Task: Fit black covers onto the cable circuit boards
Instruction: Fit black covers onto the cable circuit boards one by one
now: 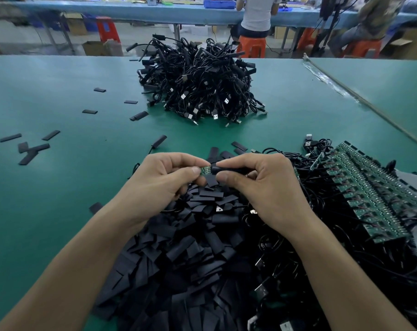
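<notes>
Two pinches are seen: light, probably stiff board (204, 170) held endwise by left hand (159, 185), likely soft cover (220, 168) by right hand (262, 187).

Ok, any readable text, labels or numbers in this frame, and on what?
None legible.
Held circuit board: markings too small to read.
Board panel on the right: print too small to read.
Cardboard boxes in the background: blurred, nothing readable.

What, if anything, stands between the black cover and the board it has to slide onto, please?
Nothing visible. The right hand holds the cover with its mouth at the board, which the left hand pinches. The pile of loose covers lies beneath, not between them.
</notes>
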Demonstrator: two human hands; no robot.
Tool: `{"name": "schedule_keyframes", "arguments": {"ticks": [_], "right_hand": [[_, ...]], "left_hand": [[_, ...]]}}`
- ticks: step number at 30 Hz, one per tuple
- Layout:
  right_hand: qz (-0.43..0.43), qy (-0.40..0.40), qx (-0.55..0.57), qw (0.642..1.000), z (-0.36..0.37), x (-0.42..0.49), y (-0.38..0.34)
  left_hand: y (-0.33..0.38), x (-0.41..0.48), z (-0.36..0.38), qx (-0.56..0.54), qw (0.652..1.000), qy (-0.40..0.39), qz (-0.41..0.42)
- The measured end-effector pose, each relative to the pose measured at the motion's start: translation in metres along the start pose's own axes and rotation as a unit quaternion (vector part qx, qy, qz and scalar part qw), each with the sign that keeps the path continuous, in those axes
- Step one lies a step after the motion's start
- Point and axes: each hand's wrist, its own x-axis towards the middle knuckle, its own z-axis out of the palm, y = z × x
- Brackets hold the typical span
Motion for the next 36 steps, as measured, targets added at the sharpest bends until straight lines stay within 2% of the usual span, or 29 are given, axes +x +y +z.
{"name": "schedule_keyframes", "arguments": {"ticks": [10,15,20,28,36], "right_hand": [[0.0,-0.038,0.016,0.999,-0.003,-0.001,-0.001],[-0.009,-0.034,-0.011,0.999,-0.003,-0.002,0.0],[-0.022,-0.097,0.003,0.995,-0.003,-0.002,-0.003],[-0.03,-0.005,-0.042,0.999,-0.005,-0.001,-0.003],[-0.031,-0.027,-0.065,0.997,-0.007,-0.002,-0.006]], "left_hand": [[-0.001,-0.001,-0.001,-0.008,1.0,-0.025,-0.001],[-0.002,-0.001,-0.006,0.014,0.997,-0.077,0.007],[-0.001,-0.001,-0.007,0.027,0.994,-0.106,0.011],[-0.004,0.0,-0.005,0.074,0.996,-0.006,0.054],[-0.004,0.001,-0.01,0.167,0.982,0.005,0.084]]}}
